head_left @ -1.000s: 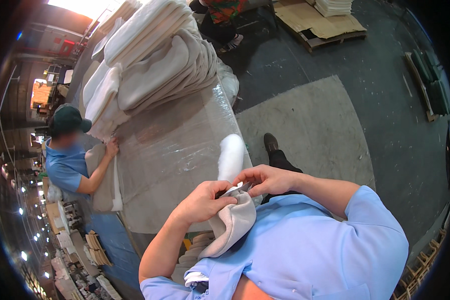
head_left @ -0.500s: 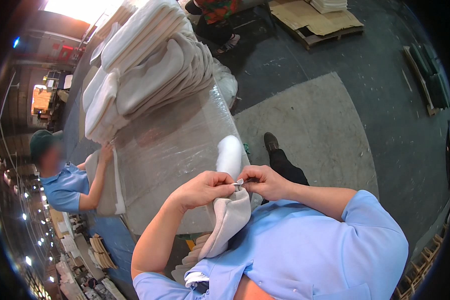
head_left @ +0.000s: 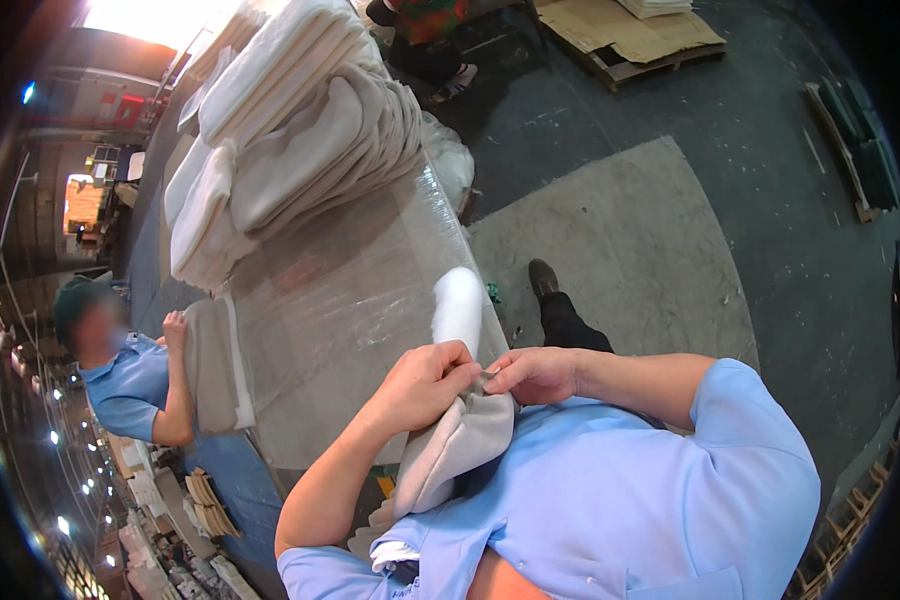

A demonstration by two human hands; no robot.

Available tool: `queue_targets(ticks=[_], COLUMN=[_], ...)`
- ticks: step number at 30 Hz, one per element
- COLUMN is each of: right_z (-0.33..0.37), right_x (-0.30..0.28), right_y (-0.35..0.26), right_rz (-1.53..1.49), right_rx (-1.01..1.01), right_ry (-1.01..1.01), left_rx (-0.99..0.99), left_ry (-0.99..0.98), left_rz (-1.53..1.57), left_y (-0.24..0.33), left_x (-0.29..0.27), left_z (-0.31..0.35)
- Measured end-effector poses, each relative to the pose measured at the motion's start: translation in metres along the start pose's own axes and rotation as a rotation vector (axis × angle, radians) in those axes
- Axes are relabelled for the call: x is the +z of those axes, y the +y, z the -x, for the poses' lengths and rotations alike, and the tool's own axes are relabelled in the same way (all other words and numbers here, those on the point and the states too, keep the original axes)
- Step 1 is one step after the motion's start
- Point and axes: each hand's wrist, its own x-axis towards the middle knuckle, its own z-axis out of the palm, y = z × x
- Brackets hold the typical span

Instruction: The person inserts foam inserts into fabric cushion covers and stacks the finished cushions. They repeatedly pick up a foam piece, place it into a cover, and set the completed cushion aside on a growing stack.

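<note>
My left hand [head_left: 426, 386] pinches the upper edge of a beige fabric piece [head_left: 455, 455], thumb against fingers. Close beside it, my right hand [head_left: 540, 376] grips the same edge with thumb and forefinger. The fabric hangs from both hands, its lower part against my shirt front, looking like a sewn cover with a dark inner side. Whatever detail lies between the fingertips is too small to make out. Just beyond my hands a fluffy white roll [head_left: 458, 310] lies at the corner of the plastic-wrapped table [head_left: 310, 330].
Beige folded pieces [head_left: 320, 150] and white ones [head_left: 280, 60] are stacked high at the table's far end. A co-worker [head_left: 135, 375] at the left holds a beige piece [head_left: 215, 365]. Another person [head_left: 430, 50] is at the back. A pallet with cardboard [head_left: 630, 40] lies at upper right.
My hands have shifted slightly right and lower with the fabric, and the white bit between my fingertips no longer shows. The co-worker's hand has drawn back from the stack toward the body.
</note>
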Motion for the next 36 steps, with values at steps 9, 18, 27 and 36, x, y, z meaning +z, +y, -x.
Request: queue_targets(ticks=[9, 18, 27, 36], right_z=[-0.007, -0.007, -0.01, -0.005], right_x=[-0.005, -0.005, -0.004, -0.01], right_y=[-0.002, 0.004, 0.001, -0.007], right_rz=[-0.124, -0.365, -0.362, -0.008], right_rx=[-0.053, -0.191, -0.156, -0.107], right_ry=[-0.026, -0.184, -0.214, -0.078], left_rx=[0.043, -0.048, -0.021, -0.012], left_ry=[0.081, -0.01, -0.069, -0.088], left_rz=[0.023, -0.026, -0.049, 0.001], left_y=[-0.009, 0.005, -0.008, -0.017], left_x=[0.003, -0.004, -0.007, -0.013], left_z=[-0.003, -0.004, 0.001, -0.001])
